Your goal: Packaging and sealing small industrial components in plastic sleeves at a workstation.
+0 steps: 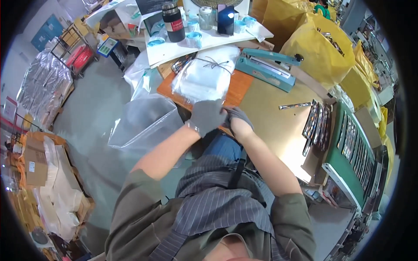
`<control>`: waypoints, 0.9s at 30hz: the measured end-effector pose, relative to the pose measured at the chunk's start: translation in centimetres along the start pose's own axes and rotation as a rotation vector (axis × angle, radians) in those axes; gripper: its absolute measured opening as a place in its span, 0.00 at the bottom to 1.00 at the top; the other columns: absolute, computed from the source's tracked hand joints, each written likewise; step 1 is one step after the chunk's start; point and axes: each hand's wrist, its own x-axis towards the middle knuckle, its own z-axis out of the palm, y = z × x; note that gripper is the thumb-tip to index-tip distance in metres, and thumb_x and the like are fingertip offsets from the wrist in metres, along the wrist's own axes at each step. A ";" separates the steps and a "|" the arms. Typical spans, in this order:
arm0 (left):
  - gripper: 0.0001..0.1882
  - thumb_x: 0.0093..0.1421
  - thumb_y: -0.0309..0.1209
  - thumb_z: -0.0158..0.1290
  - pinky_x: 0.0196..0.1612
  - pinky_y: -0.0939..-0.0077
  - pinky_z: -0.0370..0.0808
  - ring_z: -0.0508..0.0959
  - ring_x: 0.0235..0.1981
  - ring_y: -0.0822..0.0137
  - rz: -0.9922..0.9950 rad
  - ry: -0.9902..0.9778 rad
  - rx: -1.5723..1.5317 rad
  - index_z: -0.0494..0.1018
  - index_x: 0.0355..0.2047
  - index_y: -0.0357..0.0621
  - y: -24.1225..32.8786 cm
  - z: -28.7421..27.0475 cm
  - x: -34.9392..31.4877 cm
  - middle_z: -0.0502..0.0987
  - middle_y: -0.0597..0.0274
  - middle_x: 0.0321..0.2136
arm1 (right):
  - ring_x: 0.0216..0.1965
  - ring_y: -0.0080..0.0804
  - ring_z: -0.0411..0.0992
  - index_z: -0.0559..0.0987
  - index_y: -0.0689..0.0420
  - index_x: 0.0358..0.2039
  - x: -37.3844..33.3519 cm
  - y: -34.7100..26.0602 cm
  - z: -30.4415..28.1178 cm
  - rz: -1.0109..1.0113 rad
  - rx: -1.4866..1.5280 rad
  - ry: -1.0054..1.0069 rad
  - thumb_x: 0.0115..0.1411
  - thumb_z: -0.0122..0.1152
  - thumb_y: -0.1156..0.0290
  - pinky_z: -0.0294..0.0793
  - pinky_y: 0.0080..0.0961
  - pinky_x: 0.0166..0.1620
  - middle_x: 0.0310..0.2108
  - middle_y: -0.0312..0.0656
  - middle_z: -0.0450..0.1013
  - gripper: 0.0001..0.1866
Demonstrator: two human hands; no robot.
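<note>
My left hand (207, 117) and my right hand (239, 119), both in grey gloves, meet at the near edge of an orange-brown board (239, 89). The left hand's fingers point toward the right hand and are closed against it. My right hand's fingers are curled, and whatever they pinch, if anything, is hidden. Just beyond the hands lies a stack of clear plastic bags (202, 80) with a dark tie (213, 64) across it. A large clear plastic bag (146, 119) hangs below the board at the left.
A teal heat sealer (267, 71) stands behind the board. A white shelf (209, 42) holds a dark flask (173, 24), a phone (225, 20) and tape rolls. Patterned strips (317, 126) lie at right beside a green conveyor (348, 161). Yellow sacks (320, 48) stand behind; cartons (37, 156) stand left.
</note>
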 end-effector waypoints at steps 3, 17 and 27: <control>0.12 0.51 0.38 0.51 0.31 0.56 0.71 0.76 0.26 0.48 -0.101 -0.009 -0.038 0.72 0.22 0.41 -1.1 3.5 3.6 0.74 0.48 0.20 | 0.45 0.50 0.65 0.70 0.69 0.44 -4.8 -1.3 -2.7 -0.580 -1.174 -0.175 0.57 0.58 0.61 0.66 0.35 0.49 0.41 0.58 0.66 0.23; 0.10 0.57 0.34 0.52 0.29 0.77 0.72 0.76 0.25 0.69 0.123 -0.394 -1.037 0.72 0.25 0.39 11.6 5.5 7.8 0.75 0.63 0.22 | 0.63 0.35 0.52 0.49 0.60 0.64 -13.3 -4.0 -16.7 -0.621 -0.570 0.421 0.54 0.60 0.74 0.51 0.32 0.62 0.62 0.51 0.52 0.41; 0.09 0.61 0.37 0.47 0.24 0.84 0.69 0.75 0.26 0.73 -0.851 -0.215 -1.742 0.71 0.38 0.48 14.9 6.8 7.2 0.76 0.67 0.29 | 0.33 0.26 0.70 0.71 0.62 0.39 -11.0 -3.3 -9.1 -0.566 -0.434 0.271 0.48 0.68 0.69 0.70 0.22 0.40 0.32 0.41 0.71 0.20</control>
